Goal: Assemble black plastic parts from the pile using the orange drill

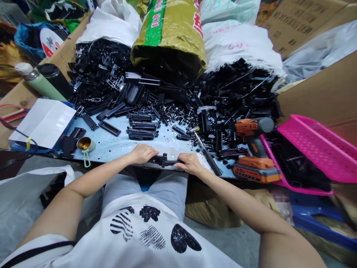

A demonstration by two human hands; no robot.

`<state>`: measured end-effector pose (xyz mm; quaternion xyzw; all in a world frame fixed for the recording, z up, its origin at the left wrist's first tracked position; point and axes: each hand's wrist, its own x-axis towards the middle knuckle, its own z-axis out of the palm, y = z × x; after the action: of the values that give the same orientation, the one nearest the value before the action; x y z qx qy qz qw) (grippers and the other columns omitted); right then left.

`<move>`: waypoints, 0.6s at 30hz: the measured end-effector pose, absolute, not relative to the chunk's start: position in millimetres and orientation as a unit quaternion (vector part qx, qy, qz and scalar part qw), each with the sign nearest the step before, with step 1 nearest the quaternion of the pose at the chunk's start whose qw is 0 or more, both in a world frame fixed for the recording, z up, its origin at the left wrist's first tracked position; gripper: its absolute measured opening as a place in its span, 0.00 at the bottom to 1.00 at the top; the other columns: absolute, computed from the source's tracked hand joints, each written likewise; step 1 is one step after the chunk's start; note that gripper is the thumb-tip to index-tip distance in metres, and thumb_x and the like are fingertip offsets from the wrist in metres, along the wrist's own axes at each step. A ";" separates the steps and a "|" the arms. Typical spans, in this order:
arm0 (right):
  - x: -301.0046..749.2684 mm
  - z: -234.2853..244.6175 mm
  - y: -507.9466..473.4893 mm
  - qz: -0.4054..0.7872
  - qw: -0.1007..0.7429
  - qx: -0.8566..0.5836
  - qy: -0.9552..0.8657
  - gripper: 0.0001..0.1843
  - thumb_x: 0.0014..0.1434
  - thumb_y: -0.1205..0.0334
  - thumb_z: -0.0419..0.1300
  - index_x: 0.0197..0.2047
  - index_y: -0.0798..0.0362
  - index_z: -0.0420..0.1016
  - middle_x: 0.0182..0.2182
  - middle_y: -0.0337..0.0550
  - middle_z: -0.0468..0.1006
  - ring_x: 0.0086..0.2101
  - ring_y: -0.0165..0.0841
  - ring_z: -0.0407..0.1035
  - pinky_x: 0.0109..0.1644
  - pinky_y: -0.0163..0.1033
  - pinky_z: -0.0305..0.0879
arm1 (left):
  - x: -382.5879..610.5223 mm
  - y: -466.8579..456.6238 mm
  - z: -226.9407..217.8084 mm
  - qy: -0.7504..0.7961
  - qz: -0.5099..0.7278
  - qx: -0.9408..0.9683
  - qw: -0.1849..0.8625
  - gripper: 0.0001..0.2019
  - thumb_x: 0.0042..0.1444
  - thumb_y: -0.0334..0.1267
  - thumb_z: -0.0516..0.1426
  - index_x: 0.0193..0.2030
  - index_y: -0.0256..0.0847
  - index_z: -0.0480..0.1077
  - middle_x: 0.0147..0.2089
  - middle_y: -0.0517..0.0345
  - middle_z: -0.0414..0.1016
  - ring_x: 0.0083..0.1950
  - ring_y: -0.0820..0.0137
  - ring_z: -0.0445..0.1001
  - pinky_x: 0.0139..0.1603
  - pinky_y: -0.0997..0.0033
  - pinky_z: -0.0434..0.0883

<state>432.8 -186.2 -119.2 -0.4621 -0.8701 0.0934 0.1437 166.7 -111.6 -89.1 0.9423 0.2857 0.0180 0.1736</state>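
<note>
Head view: black part [165, 161], long and slim, short stub crossing its middle, finer detail too small. At table [111, 149] near edge; left hand [143, 153] grips one end, right hand [190, 163] the other.

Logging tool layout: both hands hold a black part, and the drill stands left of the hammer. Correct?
Wrong side: the head view shows the drill right of the hammer. The left hand and right hand do hold a black part.
</note>
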 end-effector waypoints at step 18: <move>329.6 -66.0 -239.6 0.274 0.338 -0.285 -0.854 0.40 0.61 0.36 0.25 0.33 0.52 0.70 0.25 0.48 0.69 0.29 0.35 0.69 0.34 0.42 0.66 | 147.4 -218.8 -37.5 0.182 0.404 0.830 0.339 0.38 0.63 0.55 0.22 0.24 0.39 0.65 0.19 0.54 0.66 0.23 0.72 0.66 0.28 0.71 0.65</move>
<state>329.6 -239.6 -66.0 -0.2854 -0.8538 0.2744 0.3381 147.4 -218.8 -37.5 0.8303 0.1818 0.4037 0.3386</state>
